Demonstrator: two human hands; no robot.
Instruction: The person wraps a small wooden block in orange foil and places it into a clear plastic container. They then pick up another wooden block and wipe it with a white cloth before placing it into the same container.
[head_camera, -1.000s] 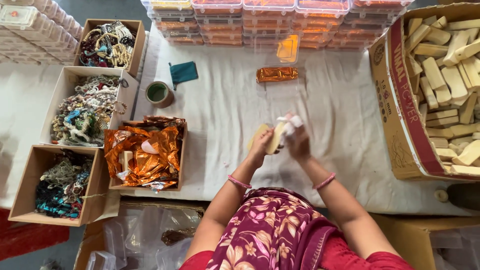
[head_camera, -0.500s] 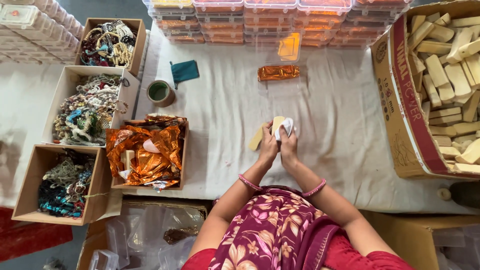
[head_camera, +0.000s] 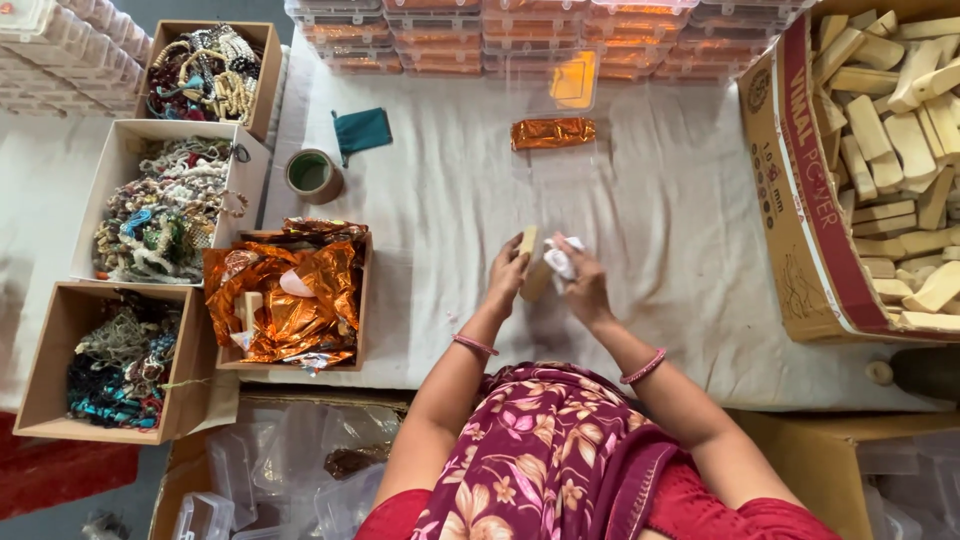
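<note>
The person sat at the desk (head_camera: 450, 200), which was covered with a pale cloth, both hands raised just above its middle. The left hand (head_camera: 507, 280) had its grip clamped on a small tan wooden block (head_camera: 530, 262), held upright over the cloth. The right hand (head_camera: 583, 285) had its fingers closed on a crumpled white cloth (head_camera: 561, 256), pressed against the side of the block. A pink bangle sat on each wrist. Beyond the hands lay an orange foil-wrapped bar (head_camera: 553, 132) and, behind it, a clear plastic case (head_camera: 573, 80) with an orange piece inside. To the person's left stood a box of crumpled orange foil (head_camera: 290, 295), a roll of tape (head_camera: 313, 175) and a small teal pouch (head_camera: 362, 130). Three cardboard boxes of bead jewellery (head_camera: 165, 200) lined the far left edge. To the right, a large carton (head_camera: 800, 200) held a heap of plain wooden blocks (head_camera: 900, 140). Stacked clear cases ran along the far edge.
</note>
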